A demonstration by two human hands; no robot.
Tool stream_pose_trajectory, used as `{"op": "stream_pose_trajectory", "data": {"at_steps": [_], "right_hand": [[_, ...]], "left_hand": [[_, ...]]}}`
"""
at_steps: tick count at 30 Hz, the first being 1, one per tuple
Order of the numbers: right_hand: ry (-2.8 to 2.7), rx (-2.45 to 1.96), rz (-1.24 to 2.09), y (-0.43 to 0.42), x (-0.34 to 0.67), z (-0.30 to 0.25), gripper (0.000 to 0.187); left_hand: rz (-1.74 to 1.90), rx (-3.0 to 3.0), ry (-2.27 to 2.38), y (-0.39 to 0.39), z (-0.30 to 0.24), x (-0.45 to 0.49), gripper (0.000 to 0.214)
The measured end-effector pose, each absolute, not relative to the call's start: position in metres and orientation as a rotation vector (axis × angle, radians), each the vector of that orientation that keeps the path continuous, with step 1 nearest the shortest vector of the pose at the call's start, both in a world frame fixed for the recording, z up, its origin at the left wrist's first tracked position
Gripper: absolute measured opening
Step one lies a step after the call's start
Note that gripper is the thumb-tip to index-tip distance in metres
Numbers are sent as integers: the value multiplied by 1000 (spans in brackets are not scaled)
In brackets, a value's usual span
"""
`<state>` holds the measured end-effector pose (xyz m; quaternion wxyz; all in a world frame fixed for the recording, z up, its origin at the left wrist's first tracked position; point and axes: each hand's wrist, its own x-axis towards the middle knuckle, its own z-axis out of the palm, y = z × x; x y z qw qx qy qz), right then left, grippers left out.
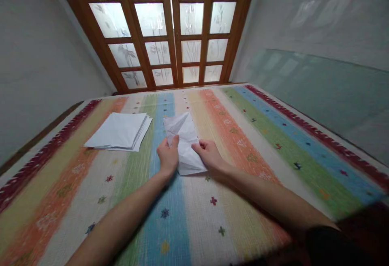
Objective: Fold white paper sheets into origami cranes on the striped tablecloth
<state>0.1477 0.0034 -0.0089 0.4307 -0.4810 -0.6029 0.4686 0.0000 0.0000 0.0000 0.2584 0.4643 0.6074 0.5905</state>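
Note:
A creased, partly folded sheet of white paper (187, 152) is held between my two hands, just above or on the striped cloth; I cannot tell whether it touches. My left hand (169, 155) grips its left edge, thumb on top and fingers curled beneath. On the right edge, my right hand (209, 153) pinches the paper between thumb and bent fingers. Fold lines run across the sheet, and a raised flap shows at its upper part. To the left of my hands lies a stack of white paper sheets (117, 130), slightly uneven at its right side.
A striped, multicoloured cloth (164, 233) with small embroidered motifs covers the table. Behind its far edge stand wooden doors (176, 35) with frosted panes. Pale walls (36, 47) rise at both sides, and a greenish glass-like panel (319, 91) leans along the right wall.

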Motion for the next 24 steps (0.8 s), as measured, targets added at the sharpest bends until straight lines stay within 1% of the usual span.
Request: {"op": "stream_pose_trajectory", "data": {"at_steps": [3, 6, 9, 11, 17, 19, 21, 24], "right_hand": [[-1489, -1180, 1127, 4, 145, -12, 33], [-1501, -1202, 1018, 4, 145, -13, 35], [-1546, -1236, 927, 3, 148, -13, 37], [-1565, -1245, 914, 2, 149, -13, 38], [-1545, -1219, 954, 2, 149, -13, 39], [-1533, -1211, 953, 3, 149, -13, 38], [-1519, -1212, 941, 3, 150, -13, 38], [-1502, -1213, 941, 3, 151, -12, 37]], "left_hand": [[1643, 1216, 1631, 1, -3, 3, 32], [1641, 1180, 1583, 5, -6, 3, 33], [1620, 1150, 1565, 13, -7, -1, 37], [1654, 1126, 1569, 18, -7, -5, 41], [1767, 1076, 1588, 24, -5, -10, 42], [1778, 1021, 1522, 22, -4, -8, 43], [1687, 957, 1379, 19, -4, -6, 43], [1405, 892, 1189, 11, -5, -1, 46]]}}
